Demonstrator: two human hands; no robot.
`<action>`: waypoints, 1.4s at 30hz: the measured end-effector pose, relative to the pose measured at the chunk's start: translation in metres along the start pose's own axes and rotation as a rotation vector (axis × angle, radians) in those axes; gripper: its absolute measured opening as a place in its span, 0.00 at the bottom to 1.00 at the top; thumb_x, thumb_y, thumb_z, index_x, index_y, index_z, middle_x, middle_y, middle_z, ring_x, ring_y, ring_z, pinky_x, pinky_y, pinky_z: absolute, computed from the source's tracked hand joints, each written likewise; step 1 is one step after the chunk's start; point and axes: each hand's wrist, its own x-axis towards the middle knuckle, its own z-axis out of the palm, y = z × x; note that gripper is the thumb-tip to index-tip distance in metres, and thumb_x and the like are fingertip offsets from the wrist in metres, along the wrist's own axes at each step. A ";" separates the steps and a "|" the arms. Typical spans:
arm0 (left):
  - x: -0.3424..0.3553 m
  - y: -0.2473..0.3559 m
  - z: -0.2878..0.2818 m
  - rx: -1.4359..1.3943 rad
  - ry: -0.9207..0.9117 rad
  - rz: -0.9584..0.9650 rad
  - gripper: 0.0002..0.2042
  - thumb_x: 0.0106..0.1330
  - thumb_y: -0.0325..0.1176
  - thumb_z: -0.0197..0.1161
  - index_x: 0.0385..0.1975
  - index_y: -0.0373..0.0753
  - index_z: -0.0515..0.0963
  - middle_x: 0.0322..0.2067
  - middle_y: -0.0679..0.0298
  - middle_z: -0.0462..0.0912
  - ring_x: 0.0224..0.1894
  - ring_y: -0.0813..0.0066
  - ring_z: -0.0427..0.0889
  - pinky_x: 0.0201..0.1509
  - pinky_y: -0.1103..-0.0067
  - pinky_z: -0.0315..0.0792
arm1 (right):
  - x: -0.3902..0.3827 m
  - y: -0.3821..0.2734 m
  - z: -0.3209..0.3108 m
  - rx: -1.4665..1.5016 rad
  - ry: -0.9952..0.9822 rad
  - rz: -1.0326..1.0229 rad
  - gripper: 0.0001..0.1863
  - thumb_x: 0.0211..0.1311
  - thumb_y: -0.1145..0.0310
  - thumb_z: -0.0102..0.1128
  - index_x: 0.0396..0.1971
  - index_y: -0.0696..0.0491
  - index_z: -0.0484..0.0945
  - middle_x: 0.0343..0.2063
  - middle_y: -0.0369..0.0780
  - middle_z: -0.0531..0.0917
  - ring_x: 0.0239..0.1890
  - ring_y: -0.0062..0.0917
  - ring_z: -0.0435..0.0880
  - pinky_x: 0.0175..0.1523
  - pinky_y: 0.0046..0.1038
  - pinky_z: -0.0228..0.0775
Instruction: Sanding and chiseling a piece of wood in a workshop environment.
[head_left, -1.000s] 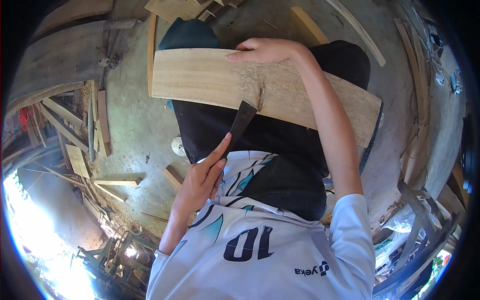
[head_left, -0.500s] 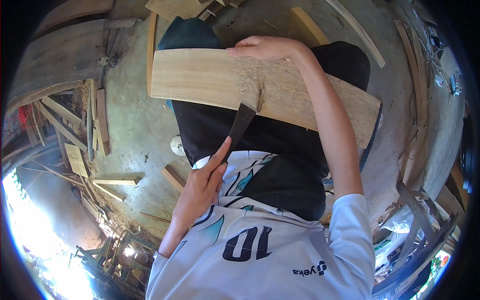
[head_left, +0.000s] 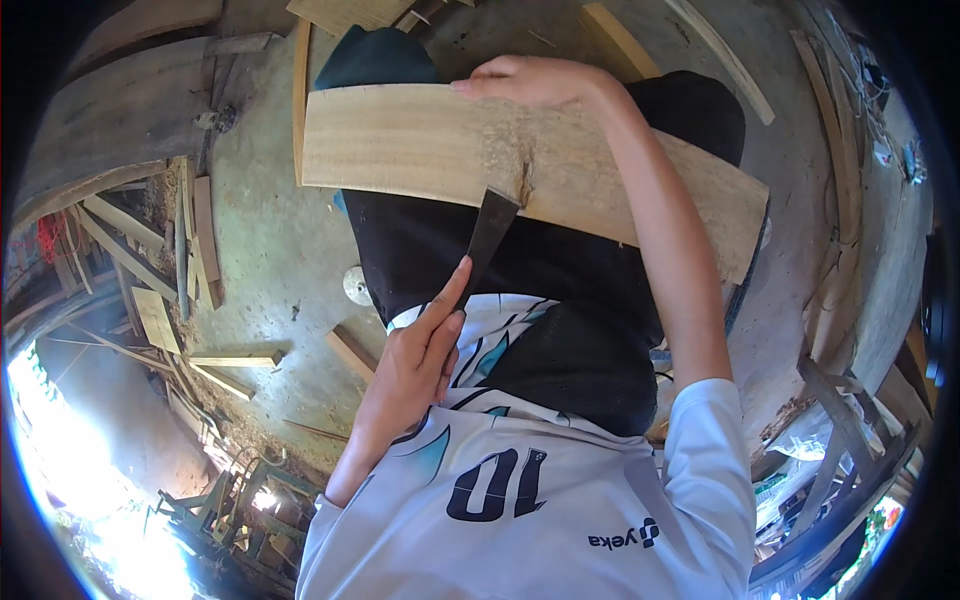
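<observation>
A long pale wooden board (head_left: 400, 140) lies across my thighs, slightly tilted down to the right. Near its middle is a rough brown knot (head_left: 525, 178) with a dark crack. My left hand (head_left: 412, 355) is closed round a dark, flat-bladed scraper (head_left: 491, 226), its index finger laid along the blade. The scraper's wide tip meets the near edge of the board, just left of the knot; its handle is hidden in my hand. At the board's far edge my right hand (head_left: 535, 80) grips it, forearm crossing over the wood, with some fingertips out of sight.
Offcuts (head_left: 235, 358) and wood strips lie on the concrete floor (head_left: 265, 250) to the left. A long strip (head_left: 722, 55) lies at the far right. Stacked scrap timber (head_left: 130, 240) stands at the left, and a metal frame (head_left: 850, 420) at the lower right.
The board has shifted slightly away from me in view, and the scraper tip has moved a little farther with it. Both hands keep their holds.
</observation>
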 end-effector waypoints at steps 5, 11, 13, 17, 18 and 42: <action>-0.011 -0.008 0.006 0.025 0.030 -0.016 0.24 0.80 0.34 0.44 0.75 0.57 0.58 0.15 0.70 0.64 0.15 0.85 0.62 0.24 0.83 0.65 | -0.005 -0.003 0.007 -0.004 -0.021 -0.054 0.43 0.63 0.30 0.53 0.61 0.54 0.75 0.59 0.43 0.79 0.63 0.30 0.75 0.67 0.28 0.62; 0.003 -0.001 0.006 -0.013 0.024 -0.003 0.24 0.81 0.35 0.43 0.75 0.57 0.58 0.15 0.71 0.64 0.15 0.85 0.63 0.23 0.83 0.65 | 0.003 0.004 -0.002 -0.022 0.031 -0.010 0.44 0.61 0.29 0.55 0.63 0.52 0.75 0.60 0.43 0.78 0.65 0.31 0.74 0.67 0.28 0.63; -0.002 -0.010 0.009 -0.041 0.032 -0.013 0.24 0.81 0.34 0.43 0.75 0.57 0.58 0.15 0.71 0.64 0.15 0.85 0.62 0.23 0.84 0.64 | 0.001 0.002 0.002 0.001 -0.006 -0.041 0.45 0.60 0.28 0.55 0.63 0.53 0.74 0.60 0.44 0.78 0.65 0.31 0.74 0.67 0.29 0.63; -0.012 -0.017 0.004 -0.058 -0.025 -0.024 0.23 0.81 0.34 0.42 0.75 0.56 0.58 0.15 0.71 0.65 0.15 0.86 0.62 0.23 0.84 0.64 | -0.001 0.000 0.004 -0.001 -0.016 -0.047 0.46 0.60 0.28 0.54 0.63 0.54 0.73 0.60 0.43 0.78 0.63 0.31 0.75 0.66 0.29 0.64; -0.007 -0.015 0.005 -0.055 -0.015 -0.021 0.23 0.81 0.34 0.42 0.75 0.56 0.58 0.15 0.71 0.65 0.15 0.85 0.62 0.23 0.84 0.64 | 0.001 0.002 0.002 0.011 0.014 -0.035 0.45 0.61 0.28 0.53 0.63 0.52 0.74 0.60 0.42 0.78 0.62 0.30 0.75 0.66 0.29 0.64; 0.007 -0.010 -0.016 0.017 -0.028 0.005 0.23 0.80 0.36 0.44 0.74 0.55 0.59 0.14 0.71 0.64 0.14 0.85 0.62 0.21 0.81 0.65 | 0.012 0.010 0.009 -0.075 0.030 -0.094 0.41 0.64 0.30 0.51 0.60 0.52 0.77 0.56 0.43 0.81 0.60 0.32 0.78 0.65 0.30 0.65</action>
